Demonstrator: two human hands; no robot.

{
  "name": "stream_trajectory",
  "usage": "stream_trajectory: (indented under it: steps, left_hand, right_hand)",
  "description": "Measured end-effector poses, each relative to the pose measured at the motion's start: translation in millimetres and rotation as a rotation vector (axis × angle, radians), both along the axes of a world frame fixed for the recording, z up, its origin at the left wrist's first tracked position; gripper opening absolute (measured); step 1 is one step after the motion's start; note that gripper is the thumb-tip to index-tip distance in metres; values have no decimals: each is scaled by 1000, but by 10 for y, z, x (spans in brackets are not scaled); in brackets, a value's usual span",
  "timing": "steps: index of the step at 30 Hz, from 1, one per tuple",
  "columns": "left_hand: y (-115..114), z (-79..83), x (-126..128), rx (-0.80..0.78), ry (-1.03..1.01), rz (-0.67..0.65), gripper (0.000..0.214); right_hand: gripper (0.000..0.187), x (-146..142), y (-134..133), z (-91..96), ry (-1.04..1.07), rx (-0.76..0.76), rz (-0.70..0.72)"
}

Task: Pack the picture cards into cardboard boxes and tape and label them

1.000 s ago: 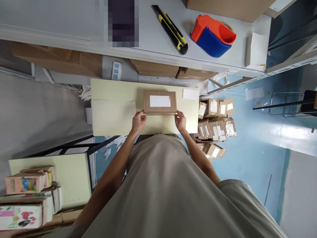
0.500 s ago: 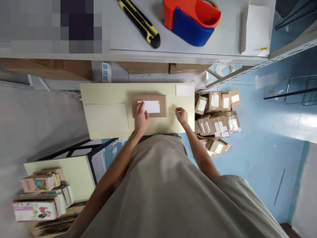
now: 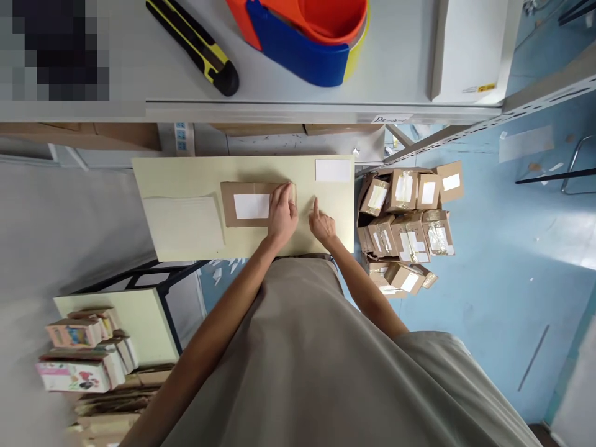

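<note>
A brown cardboard box (image 3: 228, 206) lies flat on the cream tabletop, with a white label (image 3: 251, 206) on its upper face. My left hand (image 3: 282, 214) is over the box's right end, fingers bent and pressed together on it, covering the label's right part. Just right of the box, my right hand (image 3: 322, 225) is low over the tabletop. Its index finger is stretched out toward the far side while the other fingers are curled; I see nothing held in it. Whether that fingertip touches the table I cannot tell.
A white paper slip (image 3: 333, 170) lies at the table's far right, and a pale sheet (image 3: 184, 226) at its left. The shelf above holds a utility knife (image 3: 200, 49), a red-blue tape dispenser (image 3: 302, 43) and a white box (image 3: 472, 49). Labelled cartons (image 3: 405, 214) are stacked at right.
My left hand has shifted from the label's left part to the box's right end. My right hand has moved nearer the box, going from a pinch to a stretched index finger. The view has shifted.
</note>
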State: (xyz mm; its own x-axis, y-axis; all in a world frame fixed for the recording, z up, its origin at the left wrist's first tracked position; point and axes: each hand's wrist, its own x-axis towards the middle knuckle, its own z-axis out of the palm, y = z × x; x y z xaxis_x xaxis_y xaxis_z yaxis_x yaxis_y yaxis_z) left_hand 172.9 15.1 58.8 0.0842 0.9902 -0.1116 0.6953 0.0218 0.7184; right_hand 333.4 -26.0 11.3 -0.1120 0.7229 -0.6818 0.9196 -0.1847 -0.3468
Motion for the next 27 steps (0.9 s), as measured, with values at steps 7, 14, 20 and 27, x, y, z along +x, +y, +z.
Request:
stream_trajectory:
  steps: [7, 14, 20, 27]
  left_hand:
    - [88, -186, 156, -91, -16, -1, 53]
    - [160, -299, 220, -115, -15, 10, 49]
    - [103, -298, 210, -155, -4, 20, 49]
    - [290, -446, 429, -297, 39, -3, 43]
  right_hand:
    - [53, 207, -86, -57, 21, 66, 116]
    - [53, 278, 0, -231, 32, 131, 249]
    - [69, 295, -31, -201, 93, 132, 210]
    - [52, 613, 298, -190, 103, 279, -256]
